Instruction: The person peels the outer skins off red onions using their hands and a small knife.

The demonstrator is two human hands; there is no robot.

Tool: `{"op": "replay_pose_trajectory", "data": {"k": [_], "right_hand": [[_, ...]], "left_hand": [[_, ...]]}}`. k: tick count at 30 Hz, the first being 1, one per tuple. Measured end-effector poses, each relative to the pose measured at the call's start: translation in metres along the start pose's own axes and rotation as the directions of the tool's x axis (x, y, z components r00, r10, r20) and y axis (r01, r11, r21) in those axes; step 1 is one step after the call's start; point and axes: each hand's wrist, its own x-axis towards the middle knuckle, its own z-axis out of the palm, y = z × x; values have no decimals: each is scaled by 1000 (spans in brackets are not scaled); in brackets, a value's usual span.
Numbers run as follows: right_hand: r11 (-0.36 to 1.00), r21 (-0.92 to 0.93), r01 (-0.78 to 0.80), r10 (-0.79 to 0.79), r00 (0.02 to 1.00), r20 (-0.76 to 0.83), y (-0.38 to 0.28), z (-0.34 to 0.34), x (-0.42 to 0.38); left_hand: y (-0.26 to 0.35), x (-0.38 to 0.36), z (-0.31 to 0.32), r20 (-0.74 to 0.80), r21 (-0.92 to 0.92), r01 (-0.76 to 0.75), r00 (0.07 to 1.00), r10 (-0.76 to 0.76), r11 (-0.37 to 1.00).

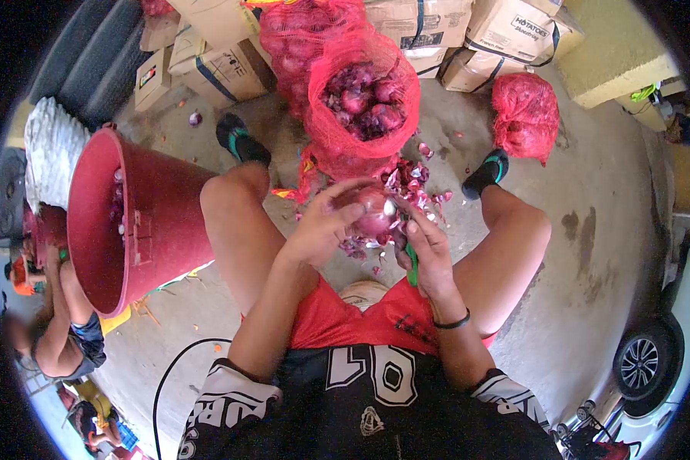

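Note:
My left hand point(322, 226) is closed around a large red onion point(376, 213), held up between my knees. In my right hand point(431, 253) is a small knife with a green handle point(412, 264). Its blade is mostly hidden near the onion's right side, where a pale spot shows. Below my hands, loose onion skins point(410, 180) lie scattered on the floor. Just beyond them stands an open red mesh sack point(330, 130) with several red onions point(364, 100) inside.
To my left stands a big red tub point(172, 211) with some onions inside. Cardboard boxes point(222, 69) line the back. A smaller red mesh bag point(524, 111) sits at the right. Another person point(61, 322) works at far left; a car wheel point(640, 362) shows at right.

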Motion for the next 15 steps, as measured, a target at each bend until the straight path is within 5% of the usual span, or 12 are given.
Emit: {"op": "replay_pose_trajectory", "data": {"k": [3,6,9,12,15], "right_hand": [[996,73,-45,44,999,9,-1,13,-5],[994,56,-94,93,995,21,4,16,-8],[995,37,-88,89,996,-22,-4,19,-8],[997,60,-45,53,987,-150,-14,13,-1],[998,18,52,-46,965,-258,-11,-15,16]], "left_hand": [[6,4,-3,-139,-134,28,989,-47,991],[5,6,-7,-78,113,28,997,-19,993],[3,5,-4,-142,152,-16,989,38,988],[3,4,-11,-62,191,-47,996,60,981],[6,0,-12,88,18,-131,988,129,991]]}}
